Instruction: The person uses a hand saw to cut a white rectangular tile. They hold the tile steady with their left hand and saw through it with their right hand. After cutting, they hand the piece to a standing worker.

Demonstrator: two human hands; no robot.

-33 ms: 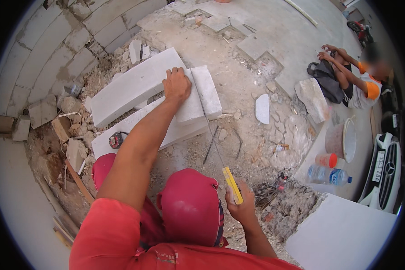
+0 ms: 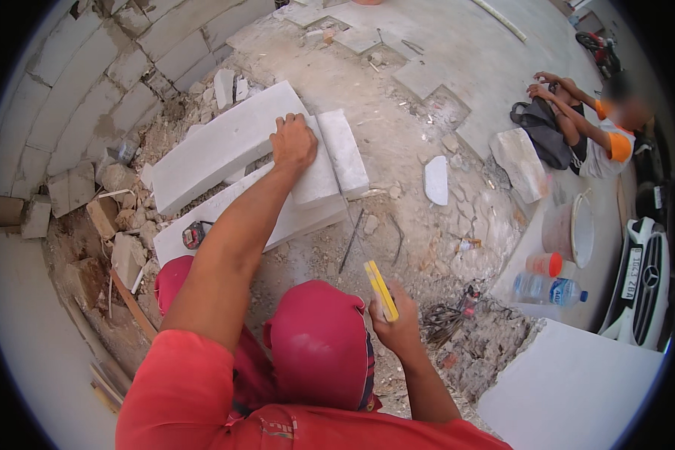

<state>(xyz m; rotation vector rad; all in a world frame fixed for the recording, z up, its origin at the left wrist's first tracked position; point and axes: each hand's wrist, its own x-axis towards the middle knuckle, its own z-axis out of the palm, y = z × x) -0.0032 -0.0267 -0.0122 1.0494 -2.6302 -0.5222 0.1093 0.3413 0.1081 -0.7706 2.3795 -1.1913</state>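
The pale, smooth-faced block (image 2: 313, 180) lies just above the middle of the frame, with squared edges and a matt, chalky surface. A saw (image 2: 383, 294) angles up to it from the lower right, its thin blade running along the seam between this block and a similar light piece (image 2: 343, 152) on the right; whether the two are still joined cannot be told.

Sawing looks to be the step in hand, most likely at a stroke's outer end, since much of the blade lies clear of the block. The next move seems to call for a straight push along that line while the block is kept from shifting.

The left hand (image 2: 294, 141) sits on top of the block, fingers bent over it; its palm side is hidden, so whether it grips or only presses cannot be told. The right hand (image 2: 396, 313) is closed around the saw's yellow handle.

Left of the block, a long slab (image 2: 221, 146) slants across the upper left, and a lower slab (image 2: 174, 244) carries a tape measure (image 2: 195, 234). Rubble (image 2: 127, 255) fills the left, while at upper right a seated person (image 2: 604, 154) is near a dark bag (image 2: 544, 135).
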